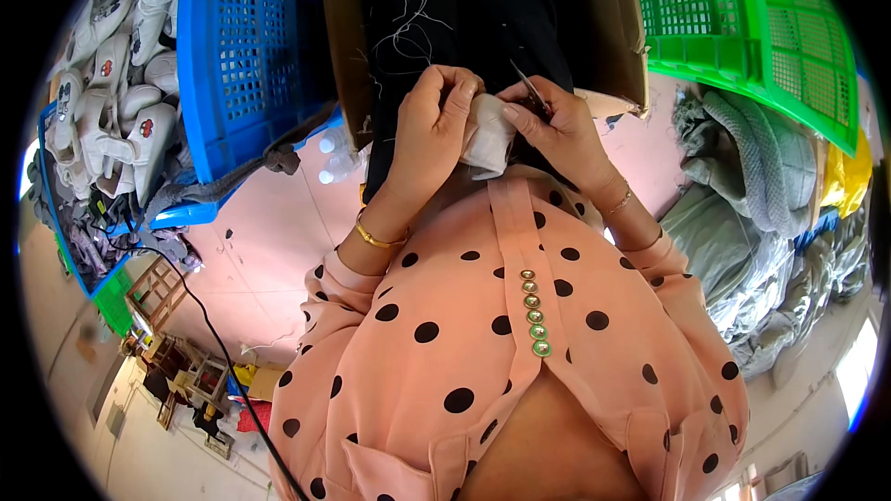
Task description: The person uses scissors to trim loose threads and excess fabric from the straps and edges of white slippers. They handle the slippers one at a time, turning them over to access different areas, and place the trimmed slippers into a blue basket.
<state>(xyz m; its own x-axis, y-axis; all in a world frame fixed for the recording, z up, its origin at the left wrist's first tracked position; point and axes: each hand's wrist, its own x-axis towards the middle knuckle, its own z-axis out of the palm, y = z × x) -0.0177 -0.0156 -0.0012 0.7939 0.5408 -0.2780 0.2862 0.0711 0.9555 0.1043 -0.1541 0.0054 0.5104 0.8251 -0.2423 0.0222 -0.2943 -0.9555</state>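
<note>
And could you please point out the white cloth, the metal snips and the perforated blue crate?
White cloth (489,136): head view, middle of its visible face.
Metal snips (531,89): head view, on the blade.
Perforated blue crate (251,56): head view, on its wall.

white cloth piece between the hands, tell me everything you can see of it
The white cloth piece looks soft, off-white and slightly rumpled, with a greyish lower edge. It is held up just in front of the polka-dot shirt, lower end toward it. The left hand grasps its left side, the right hand its right. Both partly hide it, so its full shape is unclear.
</note>
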